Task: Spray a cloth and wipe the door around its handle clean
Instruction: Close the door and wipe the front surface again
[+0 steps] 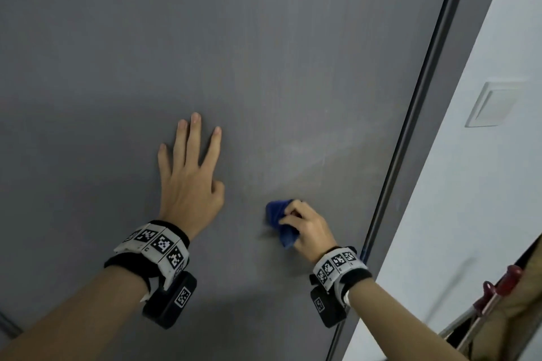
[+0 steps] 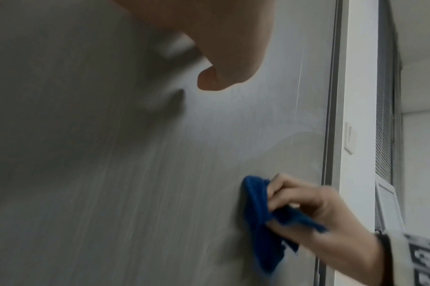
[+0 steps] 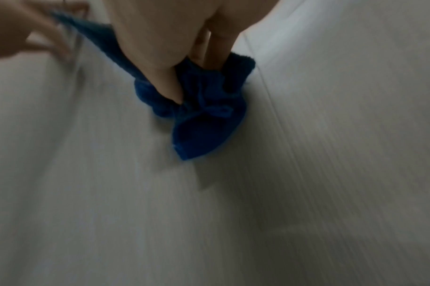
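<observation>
Against the grey door (image 1: 264,53), near its right edge: blue cloth (image 1: 278,221) bunched in right hand (image 1: 308,228), fingers curled round it; left hand (image 1: 190,182) flat, fingers spread. Probably soft, light, limp; best gripped wadded. Handle out of view

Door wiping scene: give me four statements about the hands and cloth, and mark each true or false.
1. The right hand grips a blue cloth against the door. True.
2. The left hand holds a spray bottle. False: it lies flat on the door, fingers straight, holding nothing.
3. The cloth is red. False: it is blue.
4. A wall switch sits right of the door. True.
</observation>
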The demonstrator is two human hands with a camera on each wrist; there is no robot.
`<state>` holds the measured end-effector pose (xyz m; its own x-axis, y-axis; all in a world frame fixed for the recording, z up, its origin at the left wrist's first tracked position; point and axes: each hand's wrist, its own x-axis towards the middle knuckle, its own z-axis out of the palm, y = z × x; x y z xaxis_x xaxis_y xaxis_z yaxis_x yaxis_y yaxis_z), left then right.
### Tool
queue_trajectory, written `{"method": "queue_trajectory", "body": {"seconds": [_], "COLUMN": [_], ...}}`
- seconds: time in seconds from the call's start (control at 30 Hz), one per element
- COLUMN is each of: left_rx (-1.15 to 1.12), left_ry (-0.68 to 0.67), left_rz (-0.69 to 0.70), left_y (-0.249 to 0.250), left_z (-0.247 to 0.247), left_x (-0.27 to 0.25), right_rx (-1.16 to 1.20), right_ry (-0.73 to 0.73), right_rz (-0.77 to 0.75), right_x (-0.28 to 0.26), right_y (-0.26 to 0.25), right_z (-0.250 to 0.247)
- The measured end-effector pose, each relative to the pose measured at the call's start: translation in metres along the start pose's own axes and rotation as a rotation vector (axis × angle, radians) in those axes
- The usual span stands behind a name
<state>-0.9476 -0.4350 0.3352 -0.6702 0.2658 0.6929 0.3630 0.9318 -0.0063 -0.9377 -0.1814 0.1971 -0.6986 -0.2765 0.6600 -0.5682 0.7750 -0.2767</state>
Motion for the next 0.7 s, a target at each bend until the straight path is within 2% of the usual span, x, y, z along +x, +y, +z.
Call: {"method": "queue_trajectory", "body": {"seconds": [0.03, 0.1, 0.17, 0.23, 0.3, 0.33, 0.37, 0.4, 0.43, 0.5, 0.57, 0.6, 0.63, 0.7], "left_rx": [0.002, 0.002, 0.0, -0.003, -0.003, -0.003, -0.003, -0.001, -0.001, -0.001, -0.007, -0.008, -0.007, -0.003], "left_ry": [0.004, 0.011, 0.023, 0.03, 0.038, 0.04, 0.039, 0.035, 0.029, 0.024, 0.029, 0.035, 0.041, 0.043], "left_rz": [0.003, -0.001, -0.019, -0.023, -0.016, -0.009, -0.001, 0.007, 0.011, 0.01, 0.024, 0.031, 0.032, 0.02], "left_y": [-0.001, -0.005, -0.01, -0.014, -0.017, -0.018, -0.019, -0.019, -0.02, -0.022, -0.023, -0.023, -0.024, -0.022], "left_z": [-0.001, -0.004, -0.009, -0.013, -0.015, -0.016, -0.016, -0.016, -0.016, -0.016, -0.014, -0.013, -0.012, -0.01], "left_x": [0.001, 0.002, 0.006, 0.01, 0.012, 0.011, 0.011, 0.01, 0.01, 0.01, 0.009, 0.009, 0.009, 0.01], "right_rx": [0.024, 0.029, -0.004, 0.094, 0.216, 0.217, 0.179, 0.132, 0.087, -0.011, -0.093, -0.101, -0.083, -0.031], "right_ry": [0.073, 0.336, 0.624, 0.88, 1.034, 1.052, 1.023, 0.932, 0.769, 0.325, -0.031, -0.115, -0.118, 0.063], "right_rz": [-0.011, 0.025, 0.129, 0.271, 0.356, 0.342, 0.282, 0.181, 0.068, -0.151, -0.265, -0.259, -0.242, -0.236], "right_x": [0.006, 0.024, 0.048, 0.076, 0.097, 0.102, 0.104, 0.101, 0.094, 0.07, 0.042, 0.035, 0.035, 0.049], "right_y": [0.003, 0.011, 0.019, 0.022, 0.012, 0.002, -0.008, -0.019, -0.03, -0.045, -0.048, -0.045, -0.042, -0.035], "right_z": [-0.012, -0.049, -0.092, -0.123, -0.127, -0.119, -0.102, -0.079, -0.05, 0.013, 0.055, 0.06, 0.053, 0.018]}}
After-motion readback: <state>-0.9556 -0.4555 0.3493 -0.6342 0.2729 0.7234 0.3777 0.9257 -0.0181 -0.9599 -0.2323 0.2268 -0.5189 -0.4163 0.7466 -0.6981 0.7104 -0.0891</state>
